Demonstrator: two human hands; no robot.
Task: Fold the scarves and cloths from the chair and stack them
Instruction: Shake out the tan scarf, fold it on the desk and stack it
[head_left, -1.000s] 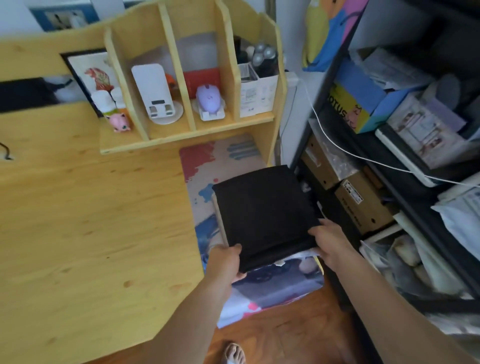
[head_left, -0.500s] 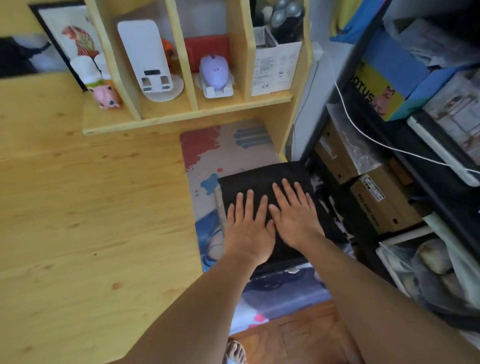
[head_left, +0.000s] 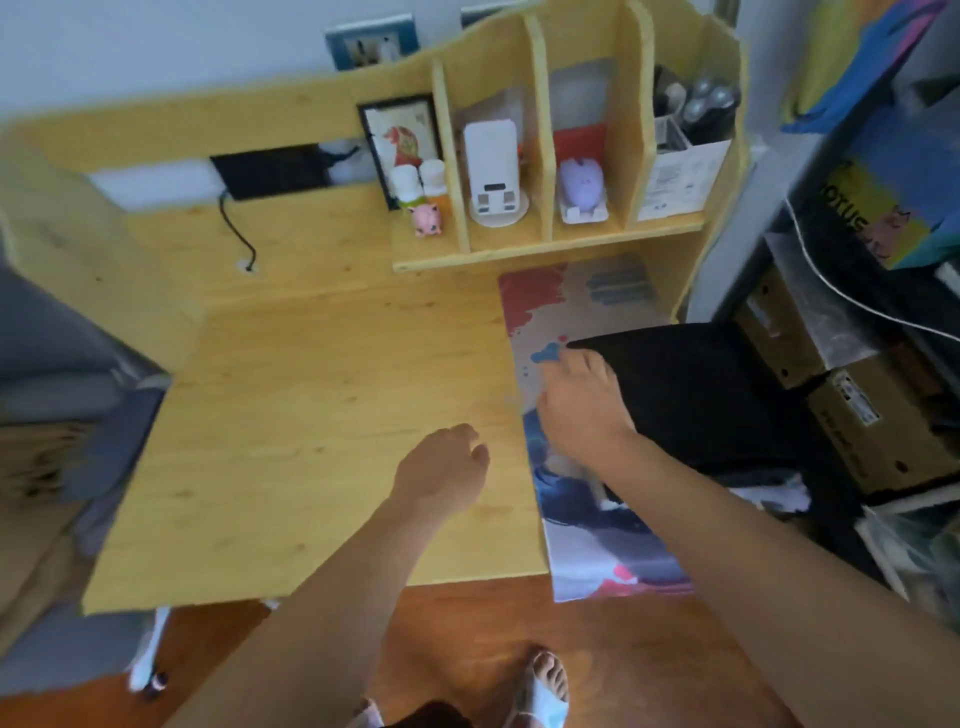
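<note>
1. left hand (head_left: 441, 465) hangs above bare desk (head_left: 322, 415), fingers loosely curled, holding nothing.
2. right hand (head_left: 582, 405) relaxed, empty, at the folded black cloth's (head_left: 696, 395) left edge.
3. cloth lies on mat (head_left: 587, 525), right of both hands.

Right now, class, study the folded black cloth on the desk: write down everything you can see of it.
The black cloth is plain, matte and soft-looking, folded into a flat, roughly square pad. It lies at the right end of the desk on the colourful mat, with paler fabric peeking out under its near edge. The right hand rests at its left edge; the left hand is apart from it, over bare wood.
</note>
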